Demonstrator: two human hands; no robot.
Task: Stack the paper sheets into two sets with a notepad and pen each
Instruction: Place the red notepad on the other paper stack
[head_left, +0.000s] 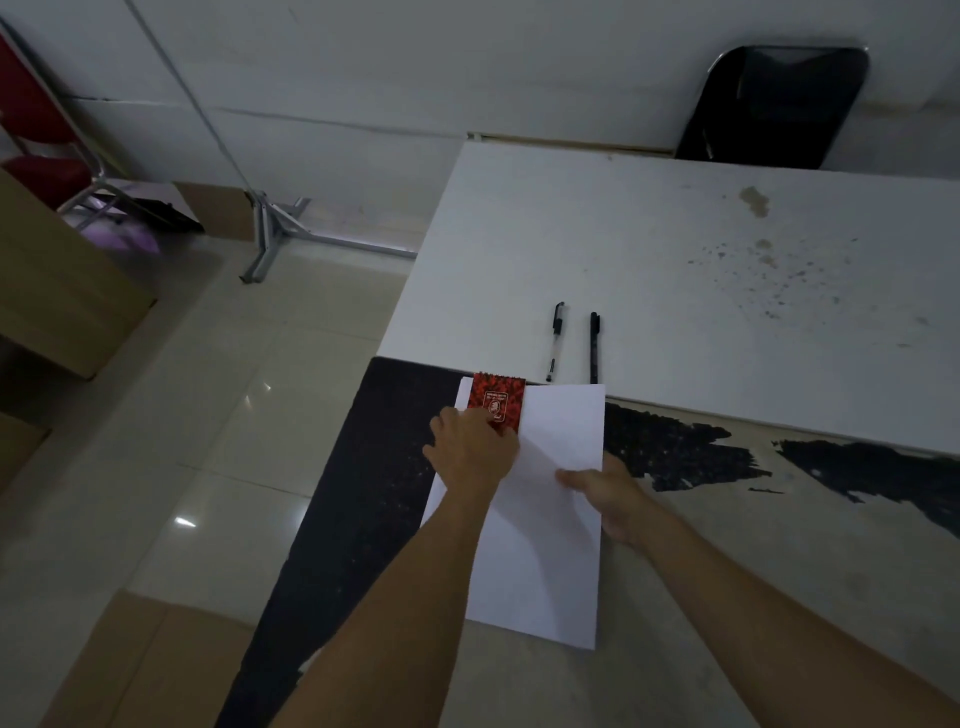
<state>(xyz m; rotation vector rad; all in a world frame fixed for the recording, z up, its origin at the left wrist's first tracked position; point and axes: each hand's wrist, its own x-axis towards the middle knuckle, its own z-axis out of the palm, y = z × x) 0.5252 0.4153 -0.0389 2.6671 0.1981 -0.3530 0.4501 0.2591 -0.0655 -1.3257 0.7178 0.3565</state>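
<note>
Two hands: left (475, 447) on notepad (494, 402), right (608, 491) pinching sheets (550, 545).

notepad (496, 402): lower end hidden under left hand (475, 447)
notepad logo: too small to read
right hand (605, 491): fingers behind paper sheets (545, 519) (only thumb shows)
black chair (774, 104): mostly hidden behind table (675, 234)

notepad (495, 404) apparently on paper sheets (545, 519), two pens (555, 341) just behind.
</note>
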